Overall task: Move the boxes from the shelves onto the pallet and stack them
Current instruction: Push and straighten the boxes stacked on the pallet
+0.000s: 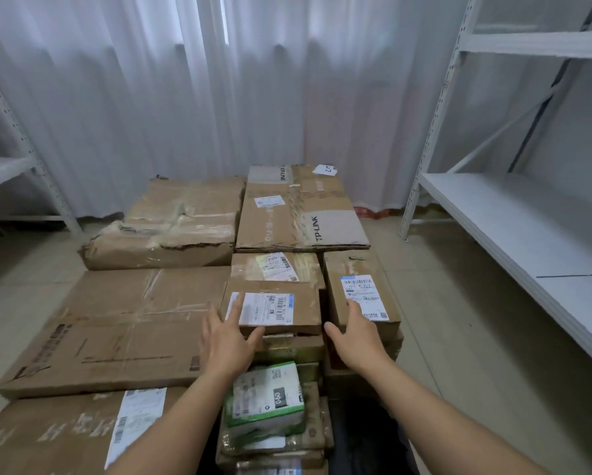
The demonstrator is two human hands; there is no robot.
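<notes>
Boxes of brown cardboard cover the stack at frame centre; the pallet beneath is hidden and cannot be confirmed. Small labelled box point(272, 308) sits on top of the pile just past centre toward 6 o'clock, its white shipping label facing up. Left hand point(224, 341) lies released against that box's near-left corner, fingers straight and spread, thumb touching the near edge. Right hand point(354, 334) is likewise released, fingers extended onto the near top of the upright box point(361, 296) at 4 o'clock, thumb pointing toward the small labelled box without touching it. A dark gap separates these two boxes.

Long flat box point(116, 327) lies at 8 o'clock, its right edge abutting the small labelled box. TP-LINK box point(298, 207) lies flat at 12 o'clock, its near edge overhanging the boxes below it. Crumpled taped box point(171, 221) sits at 11 o'clock, just beside the TP-LINK box. Green-and-white package point(267, 397) lies tilted at 6 o'clock between the forearms, atop lower cartons.

White shelf point(513, 214) runs along the 3 o'clock side, its front edge well apart from the stack, with open tiled floor point(435, 303) between. Second shelf frame point(10, 173) stands at 9 o'clock, floor open beside it. Curtain point(184, 80) hangs behind, close to the far box edges.
</notes>
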